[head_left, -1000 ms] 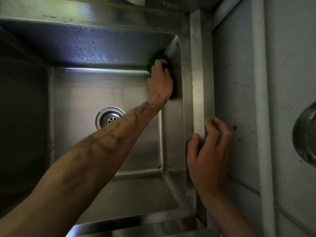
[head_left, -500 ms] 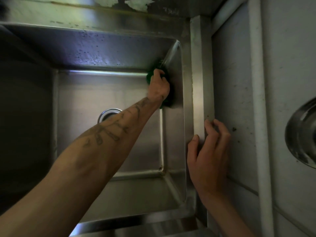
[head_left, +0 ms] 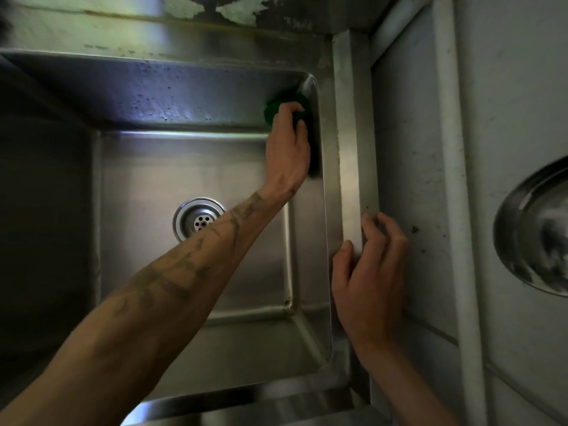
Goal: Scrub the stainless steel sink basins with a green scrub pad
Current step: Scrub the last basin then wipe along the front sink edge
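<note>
The stainless steel sink basin (head_left: 172,173) fills the middle of the view, with its round drain (head_left: 196,219) in the floor. My left hand (head_left: 287,149) reaches into the far right corner and grips the green scrub pad (head_left: 272,110), pressing it against the basin's right wall. Most of the pad is hidden under my fingers. My right hand (head_left: 368,284) grips the sink's right rim (head_left: 350,167), thumb on the inner side and fingers curled over the outer side.
A pale counter surface (head_left: 412,149) with a raised white strip runs along the right of the sink. A shiny metal bowl (head_left: 534,229) sits at the right edge. The basin's left side is in deep shadow. Peeling wall shows beyond the back rim.
My left hand dipped down the right wall with the pad, then slid back up toward the far corner. My right hand has stayed on the rim.
</note>
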Motion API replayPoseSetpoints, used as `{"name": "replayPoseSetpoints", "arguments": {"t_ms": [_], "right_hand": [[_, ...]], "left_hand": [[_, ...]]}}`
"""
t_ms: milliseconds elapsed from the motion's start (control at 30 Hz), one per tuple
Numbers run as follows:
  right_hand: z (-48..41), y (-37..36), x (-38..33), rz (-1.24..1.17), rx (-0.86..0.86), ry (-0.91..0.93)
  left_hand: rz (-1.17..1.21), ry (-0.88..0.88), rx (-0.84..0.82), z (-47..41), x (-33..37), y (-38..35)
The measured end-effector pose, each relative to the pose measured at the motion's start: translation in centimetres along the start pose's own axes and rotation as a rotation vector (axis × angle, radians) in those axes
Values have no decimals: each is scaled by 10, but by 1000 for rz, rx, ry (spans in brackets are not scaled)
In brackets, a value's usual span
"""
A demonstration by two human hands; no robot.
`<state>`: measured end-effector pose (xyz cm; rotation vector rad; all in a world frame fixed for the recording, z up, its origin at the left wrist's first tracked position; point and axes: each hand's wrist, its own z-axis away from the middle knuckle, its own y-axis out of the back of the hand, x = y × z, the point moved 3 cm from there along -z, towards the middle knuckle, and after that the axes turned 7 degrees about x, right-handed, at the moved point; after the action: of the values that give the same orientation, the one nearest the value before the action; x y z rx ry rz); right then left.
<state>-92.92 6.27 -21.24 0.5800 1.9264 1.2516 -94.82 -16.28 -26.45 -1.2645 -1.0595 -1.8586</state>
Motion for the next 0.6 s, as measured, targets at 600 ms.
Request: {"name": "replayPoseSetpoints", "arguments": {"t_ms": [600], "right_hand": [[0, 2, 0, -25, 4, -5]], "left_hand": [[-745, -911, -251, 9, 71, -1]]}}
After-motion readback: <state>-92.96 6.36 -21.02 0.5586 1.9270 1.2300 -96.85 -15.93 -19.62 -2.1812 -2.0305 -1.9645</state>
